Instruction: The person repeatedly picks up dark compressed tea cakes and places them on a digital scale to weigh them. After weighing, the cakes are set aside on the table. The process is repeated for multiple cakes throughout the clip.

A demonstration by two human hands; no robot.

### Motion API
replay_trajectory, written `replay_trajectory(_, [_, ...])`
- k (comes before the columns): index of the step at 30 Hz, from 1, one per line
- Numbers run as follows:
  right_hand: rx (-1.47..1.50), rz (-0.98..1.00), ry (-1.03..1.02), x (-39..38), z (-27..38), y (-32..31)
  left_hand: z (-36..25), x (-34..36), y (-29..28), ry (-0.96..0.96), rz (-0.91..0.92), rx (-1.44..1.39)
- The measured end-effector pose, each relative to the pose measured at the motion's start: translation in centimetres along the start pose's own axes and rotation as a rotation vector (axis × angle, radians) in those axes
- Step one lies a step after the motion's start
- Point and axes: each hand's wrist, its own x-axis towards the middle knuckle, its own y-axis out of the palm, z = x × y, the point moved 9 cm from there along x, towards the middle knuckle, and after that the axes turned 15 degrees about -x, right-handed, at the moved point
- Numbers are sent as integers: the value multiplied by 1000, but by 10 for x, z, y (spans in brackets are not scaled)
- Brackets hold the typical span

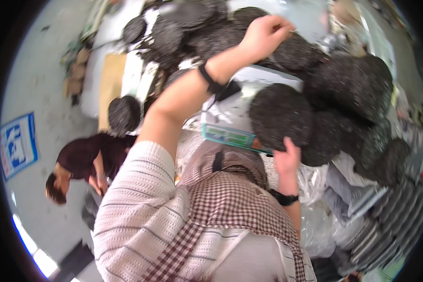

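Reaching up with the left hand (264,35) fisted over the heap of dark discs (348,84), right hand (286,157) flat against the front disc (279,115), so honestly a careless tug could topple discs beside it.

— Bright, even daylight; a white glare strip burns at the near left rim.
— Sharp?
— No, soft motion blur throughout, edges bend and smear, black fisheye border all round.

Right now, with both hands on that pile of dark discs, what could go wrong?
1. The dark discs lie heaped and overlapping; pulling one may topple others.
2. The left hand reaches far up the pile, so its grip looks weak.
3. The right hand touches only one disc's lower edge; it could slip.
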Motion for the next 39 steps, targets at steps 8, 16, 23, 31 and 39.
replay_trajectory(8, [-1213, -193, -762, -47, 85, 67, 93, -351, -287, -457, -522, 848])
replay_trajectory(16, [-1452, 243, -782, -66, 49, 153, 183, -341, -247, -738, 81, 1056])
replay_trajectory(23, [-577, 13, -148, -13, 12, 81, 178, -349, -262, -675, 155, 1004])
replay_trajectory(31, [-506, 94, -233, -2, -4, 121, 180, -341, -248, -694, -45, 1059])
replay_trajectory(39, [-551, 123, -216, -9, 4, 134, 171, -335, -259, -621, -341, 802])
